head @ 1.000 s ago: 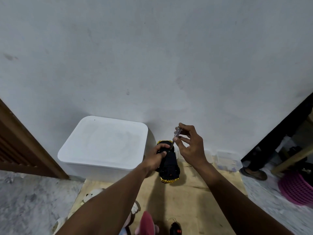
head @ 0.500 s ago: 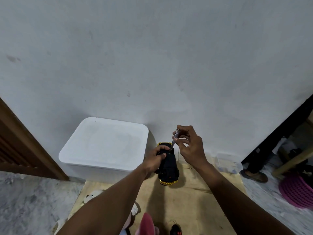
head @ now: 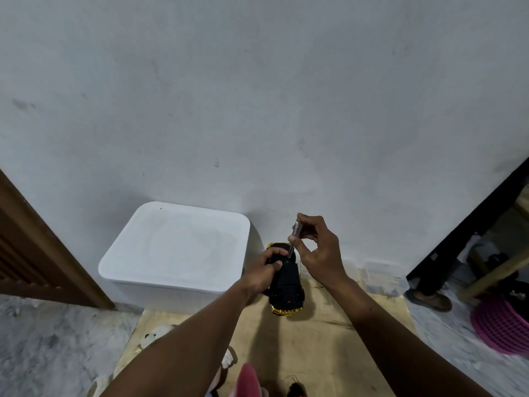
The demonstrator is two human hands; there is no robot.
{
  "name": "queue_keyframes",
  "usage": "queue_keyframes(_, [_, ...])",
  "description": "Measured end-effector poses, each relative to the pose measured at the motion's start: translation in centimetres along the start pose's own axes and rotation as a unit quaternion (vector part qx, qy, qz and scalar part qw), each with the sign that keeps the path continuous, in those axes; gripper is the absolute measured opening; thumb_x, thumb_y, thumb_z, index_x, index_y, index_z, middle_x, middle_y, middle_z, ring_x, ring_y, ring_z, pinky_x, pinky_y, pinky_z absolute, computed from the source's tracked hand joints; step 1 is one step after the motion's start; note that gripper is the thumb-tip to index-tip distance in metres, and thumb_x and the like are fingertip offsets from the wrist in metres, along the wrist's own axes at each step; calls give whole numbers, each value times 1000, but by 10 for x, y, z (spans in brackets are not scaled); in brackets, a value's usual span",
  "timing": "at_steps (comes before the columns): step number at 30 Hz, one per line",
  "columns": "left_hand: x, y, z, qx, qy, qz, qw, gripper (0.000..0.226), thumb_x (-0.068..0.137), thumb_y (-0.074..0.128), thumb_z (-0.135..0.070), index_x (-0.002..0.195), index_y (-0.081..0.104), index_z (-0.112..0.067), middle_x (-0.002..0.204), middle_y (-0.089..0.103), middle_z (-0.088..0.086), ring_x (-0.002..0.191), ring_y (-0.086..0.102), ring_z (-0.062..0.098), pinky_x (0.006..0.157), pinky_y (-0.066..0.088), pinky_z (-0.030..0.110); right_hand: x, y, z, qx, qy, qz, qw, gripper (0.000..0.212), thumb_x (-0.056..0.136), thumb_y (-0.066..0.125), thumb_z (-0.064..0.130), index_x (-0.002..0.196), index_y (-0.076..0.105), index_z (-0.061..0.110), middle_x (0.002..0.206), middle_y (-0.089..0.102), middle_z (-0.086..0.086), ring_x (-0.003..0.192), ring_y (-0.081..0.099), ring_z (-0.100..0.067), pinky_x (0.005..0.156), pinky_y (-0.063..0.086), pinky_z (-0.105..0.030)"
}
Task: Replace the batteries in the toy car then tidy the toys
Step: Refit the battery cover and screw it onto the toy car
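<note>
The toy car (head: 287, 287) is turned underside up, black with gold trim at both ends, held above the wooden board (head: 329, 339). My left hand (head: 262, 275) grips its left side near the far end. My right hand (head: 316, 247) pinches a small screwdriver (head: 294, 239) with a clear handle, upright, its tip down on the car's black underside. Soft toys (head: 156, 336) lie at the board's near left, partly hidden by my left forearm, and a pink toy (head: 248, 379) shows at the bottom edge.
A white lidded storage box (head: 174, 247) stands against the wall left of the car. A small clear plastic container (head: 383, 276) sits by the wall on the right. A pink basket (head: 501, 325), another person's sandalled foot (head: 429, 299) and wooden legs are at far right. A small dark object (head: 296, 389) lies at the bottom edge.
The car and both hands have shifted slightly; my right fingers have changed their hold on the screwdriver handle, whose tip stays on the car's underside.
</note>
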State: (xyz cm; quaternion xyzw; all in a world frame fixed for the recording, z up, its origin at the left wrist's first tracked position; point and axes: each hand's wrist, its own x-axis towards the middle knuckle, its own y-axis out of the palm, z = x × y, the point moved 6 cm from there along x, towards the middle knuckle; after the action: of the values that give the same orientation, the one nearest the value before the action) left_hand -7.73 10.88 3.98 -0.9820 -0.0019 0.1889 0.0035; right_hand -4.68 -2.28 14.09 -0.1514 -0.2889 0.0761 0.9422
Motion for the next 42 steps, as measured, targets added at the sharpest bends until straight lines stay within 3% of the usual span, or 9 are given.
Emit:
queue_keyframes(4, [0, 0, -2, 0, 6, -2, 1000, 27, 102, 43, -13, 115, 61, -29, 104, 63, -2, 83, 63, 16, 59, 54, 28, 0, 6, 1, 29, 29, 27, 999, 49, 85, 61, -14, 121, 56, 19, 107, 70, -2, 94, 72, -18, 86, 59, -35])
queue_keyframes(10, [0, 0, -4, -1, 12, 0, 1000, 27, 102, 43, -14, 117, 61, -27, 108, 65, 1, 86, 64, 17, 61, 55, 29, 2, 1, 4, -12, -9, -33, 999, 53, 80, 76, -4, 118, 57, 30, 99, 68, 0, 87, 69, -17, 82, 58, -34])
queue_keyframes(14, [-1, -1, -3, -4, 8, 2, 1000, 27, 103, 42, -13, 119, 59, -26, 110, 64, 2, 87, 63, 17, 65, 56, 32, 1, 4, 7, 16, -9, -5, 1000, 46, 85, 66, -7, 118, 56, 23, 112, 69, -2, 101, 70, -17, 91, 57, -39])
queue_keyframes(20, [-2, -3, -6, -1, 10, -3, 1000, 28, 102, 43, -13, 119, 60, -26, 108, 65, 1, 84, 63, 15, 57, 53, 26, 2, 1, 6, -6, 2, -43, 999, 50, 82, 73, -4, 114, 56, 31, 97, 69, 3, 85, 70, -17, 81, 58, -38])
queue_keyframes(26, [-3, -5, -5, 5, 14, -10, 1000, 27, 102, 43, -13, 118, 60, -27, 111, 64, 2, 86, 63, 16, 60, 54, 27, 3, 4, 9, 20, 5, 4, 1000, 44, 85, 64, -10, 118, 55, 18, 109, 69, -1, 99, 71, -17, 88, 58, -39])
queue_keyframes(32, [-5, -5, -12, 10, 17, -6, 1000, 28, 101, 44, -17, 111, 63, -34, 112, 66, 1, 89, 65, 18, 64, 58, 34, 4, 1, 15, -13, -10, -28, 999, 52, 82, 72, -5, 116, 56, 30, 101, 68, -1, 91, 69, -16, 84, 57, -35])
queue_keyframes(36, [-7, -5, -14, 15, 22, -7, 1000, 28, 101, 44, -15, 113, 62, -32, 114, 66, 3, 89, 65, 18, 60, 56, 30, 6, 1, 18, 12, -14, -14, 1000, 43, 84, 65, -10, 115, 57, 18, 110, 69, -2, 101, 70, -18, 91, 56, -36])
queue_keyframes(38, [-8, -6, -13, 15, 24, -9, 1000, 28, 102, 43, -15, 115, 62, -31, 114, 66, 4, 88, 65, 17, 62, 57, 31, 6, 2, 18, 16, 3, -11, 1000, 43, 84, 62, -13, 112, 57, 19, 107, 70, -2, 94, 72, -17, 85, 58, -34])
queue_keyframes(42, [-8, -7, -14, 15, 21, -8, 1000, 28, 102, 43, -16, 112, 62, -33, 113, 66, 3, 90, 66, 19, 65, 59, 36, 5, -2, 19, -19, -24, -44, 999, 48, 80, 74, -5, 110, 58, 28, 96, 67, -4, 85, 70, -16, 79, 57, -30])
